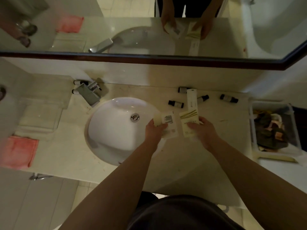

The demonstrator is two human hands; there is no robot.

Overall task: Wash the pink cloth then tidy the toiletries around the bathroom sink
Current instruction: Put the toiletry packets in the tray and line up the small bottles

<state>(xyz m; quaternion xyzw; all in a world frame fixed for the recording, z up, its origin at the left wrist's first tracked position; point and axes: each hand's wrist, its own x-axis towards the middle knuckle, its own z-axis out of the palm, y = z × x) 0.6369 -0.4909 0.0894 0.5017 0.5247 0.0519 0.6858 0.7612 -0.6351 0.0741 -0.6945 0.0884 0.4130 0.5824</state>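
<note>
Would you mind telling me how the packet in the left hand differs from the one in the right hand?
The left hand holds a white packet showing dense printed text; the right hand holds a cream packet marked with olive curved stripes. The white packet hangs over the sink rim, the cream packet over the counter. Both are flat.

No wording can be read anywhere. The white packet (168, 124) in the left hand (153, 130) carries a block of dark print, perhaps an ingredients list, too blurred to read. The tall white tube (191, 99) on the counter (216, 117) bears a small illegible mark.
</note>
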